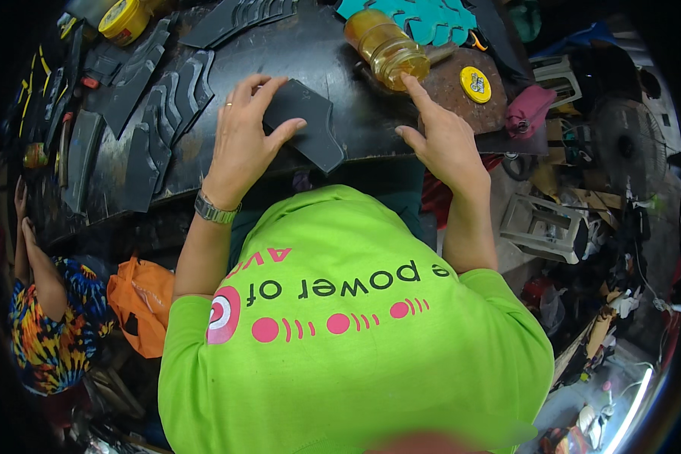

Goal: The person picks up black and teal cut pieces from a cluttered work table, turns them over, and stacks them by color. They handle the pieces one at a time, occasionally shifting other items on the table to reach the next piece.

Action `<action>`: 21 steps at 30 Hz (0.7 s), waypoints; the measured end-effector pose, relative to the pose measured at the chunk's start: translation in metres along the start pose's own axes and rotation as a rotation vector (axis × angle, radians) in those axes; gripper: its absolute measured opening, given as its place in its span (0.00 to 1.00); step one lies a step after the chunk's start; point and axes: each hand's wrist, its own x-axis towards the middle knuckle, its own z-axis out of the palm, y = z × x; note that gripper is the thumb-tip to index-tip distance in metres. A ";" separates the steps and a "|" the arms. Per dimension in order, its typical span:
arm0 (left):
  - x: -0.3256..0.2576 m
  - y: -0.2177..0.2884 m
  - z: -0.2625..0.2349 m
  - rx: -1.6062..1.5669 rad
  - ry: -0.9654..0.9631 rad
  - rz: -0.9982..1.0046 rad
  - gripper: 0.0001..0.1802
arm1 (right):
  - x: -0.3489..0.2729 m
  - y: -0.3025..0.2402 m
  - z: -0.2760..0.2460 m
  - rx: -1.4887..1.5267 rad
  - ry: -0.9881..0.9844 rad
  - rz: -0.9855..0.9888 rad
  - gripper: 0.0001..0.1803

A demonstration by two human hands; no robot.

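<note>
That dark flat cutout [310,129] just shy of 12 o'clock looks light and kinda stiff, so I'd grab its edges, with the left hand [248,130] loosely spread at its 9 and the right hand [448,144] splayed, index finger at the mouth of the amber jar [374,41], roughly its 2.

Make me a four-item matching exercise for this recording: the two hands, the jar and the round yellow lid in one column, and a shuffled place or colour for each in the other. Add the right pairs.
Things:
1. Left hand
2. Right hand
3. Jar
4. Round yellow lid

Places and colours:
A. On the brown slab
B. Index fingertip at a see-through container's mouth
C. At the left side of a dark flat cut piece
D. Amber

Right pairs: 1-C; 2-B; 3-D; 4-A.
</note>
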 end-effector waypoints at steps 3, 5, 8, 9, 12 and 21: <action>-0.007 0.004 -0.001 0.076 -0.054 -0.061 0.34 | 0.002 -0.001 0.005 -0.042 -0.046 0.027 0.37; -0.007 0.003 0.000 0.098 -0.074 -0.113 0.34 | 0.003 -0.003 0.003 -0.054 -0.043 0.033 0.37; -0.007 0.001 0.001 0.101 -0.096 -0.144 0.32 | 0.001 -0.010 -0.009 -0.054 0.075 -0.088 0.34; -0.008 0.001 0.001 0.087 -0.078 -0.130 0.32 | -0.001 -0.013 -0.015 -0.066 0.058 -0.041 0.33; -0.007 0.001 0.003 0.060 -0.024 -0.106 0.30 | -0.018 -0.029 -0.029 0.573 0.274 -0.118 0.37; 0.009 -0.005 -0.003 -0.787 0.144 -0.267 0.29 | 0.020 -0.052 0.043 0.858 0.212 -0.244 0.55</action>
